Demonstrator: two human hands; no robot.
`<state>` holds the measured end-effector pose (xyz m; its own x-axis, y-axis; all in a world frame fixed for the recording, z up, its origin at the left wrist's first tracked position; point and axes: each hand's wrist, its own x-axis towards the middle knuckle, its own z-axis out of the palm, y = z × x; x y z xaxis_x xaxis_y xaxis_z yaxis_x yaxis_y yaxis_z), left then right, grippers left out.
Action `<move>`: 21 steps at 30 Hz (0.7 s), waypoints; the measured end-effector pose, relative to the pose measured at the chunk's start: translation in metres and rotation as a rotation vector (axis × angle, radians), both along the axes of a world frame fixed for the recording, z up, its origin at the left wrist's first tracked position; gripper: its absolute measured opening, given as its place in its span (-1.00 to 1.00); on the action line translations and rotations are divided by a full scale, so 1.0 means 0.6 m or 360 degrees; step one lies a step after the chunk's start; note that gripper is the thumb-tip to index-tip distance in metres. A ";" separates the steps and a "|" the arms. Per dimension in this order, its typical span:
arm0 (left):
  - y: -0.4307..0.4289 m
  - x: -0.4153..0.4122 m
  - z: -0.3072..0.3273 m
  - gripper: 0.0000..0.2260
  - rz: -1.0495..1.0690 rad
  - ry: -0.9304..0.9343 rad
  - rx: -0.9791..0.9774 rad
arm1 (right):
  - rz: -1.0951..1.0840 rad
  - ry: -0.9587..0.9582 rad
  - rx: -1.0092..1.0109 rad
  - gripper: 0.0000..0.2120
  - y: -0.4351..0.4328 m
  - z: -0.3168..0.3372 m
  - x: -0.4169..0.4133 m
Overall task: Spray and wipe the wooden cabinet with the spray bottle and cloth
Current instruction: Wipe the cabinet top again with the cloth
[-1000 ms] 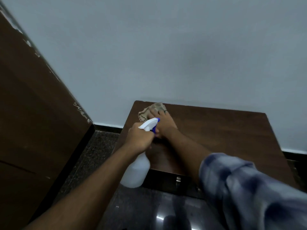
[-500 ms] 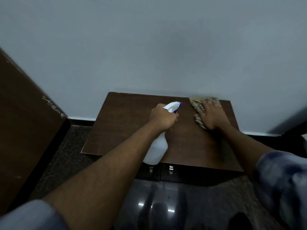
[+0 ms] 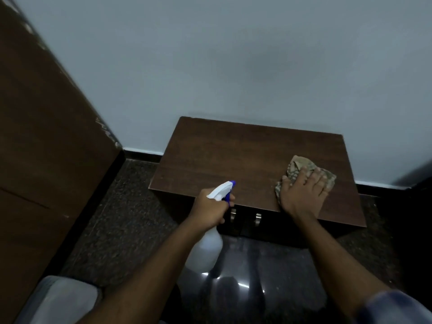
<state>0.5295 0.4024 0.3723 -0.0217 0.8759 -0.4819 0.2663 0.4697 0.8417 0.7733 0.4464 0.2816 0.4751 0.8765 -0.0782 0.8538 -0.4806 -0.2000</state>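
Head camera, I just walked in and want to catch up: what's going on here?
A person is cleaning a low wooden cabinet. The left hand grips a spray bottle by its neck, at the cabinet's front edge, nozzle aimed over the top. The right hand presses a patterned cloth flat on the right side of the top, near the front.

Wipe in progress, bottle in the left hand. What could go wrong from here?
1. The spray bottle hangs past the front edge of the cabinet in the left hand; a swing could knock the handles.
2. The cloth sits bunched under the right hand near that edge; a pull stroke might drag it off.
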 end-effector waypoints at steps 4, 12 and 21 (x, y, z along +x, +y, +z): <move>-0.021 -0.079 -0.007 -0.66 0.0207 0.0033 0.0011 | 0.0420 0.0024 -0.0075 -0.23 0.076 0.013 -0.180; -0.023 -0.224 -0.004 -0.67 0.0446 0.0080 0.0112 | 0.1728 -0.0091 -0.0081 -0.38 0.115 0.006 -0.478; 0.007 -0.215 -0.027 -0.63 0.0399 0.0057 0.0047 | 0.1379 -0.0023 -0.0081 -0.37 0.324 0.027 -0.303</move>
<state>0.4008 0.4067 0.3561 -0.2568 0.8546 -0.4512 0.1744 0.5002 0.8482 0.5917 0.6411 0.2976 -0.3572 0.9255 -0.1262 0.9254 0.3323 -0.1823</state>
